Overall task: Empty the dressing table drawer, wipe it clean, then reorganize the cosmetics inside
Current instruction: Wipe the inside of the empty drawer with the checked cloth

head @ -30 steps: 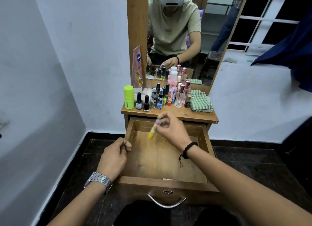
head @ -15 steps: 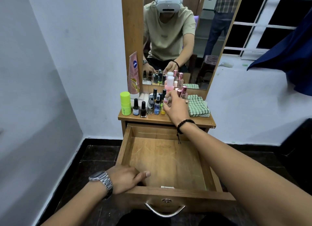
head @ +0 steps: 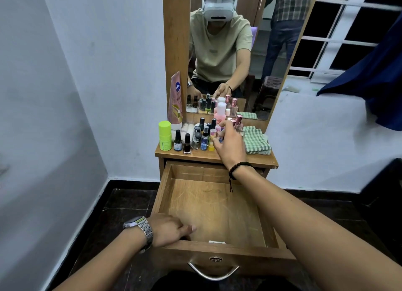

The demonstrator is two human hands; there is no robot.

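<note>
Since half a second ago the right hand (head: 229, 146) has hardly shifted: it is still up at the cluster of bottles (head: 203, 136) on the surface (head: 217, 156), and the yellow tube (head: 211, 141) it carried a second ago now stands among them. Its fingers are spread and loosely bent over the small bottles; whether the fingertips pinch one is hard to tell, since the hand hides them. The left hand (head: 168, 229) stays on the near left corner of the drawer (head: 165, 188), fingers curled over the front edge, thumb lying inside along the wood.

The drawer is pulled fully out and holds no cosmetics; only a small white latch piece (head: 217, 242) sits at its front wall. A lime-green stick (head: 164, 135) stands at the left end of the bottles, a pink tube (head: 175, 99) leans against the mirror frame (head: 176, 40) behind, and a folded checked cloth (head: 256, 140) lies at the right.
</note>
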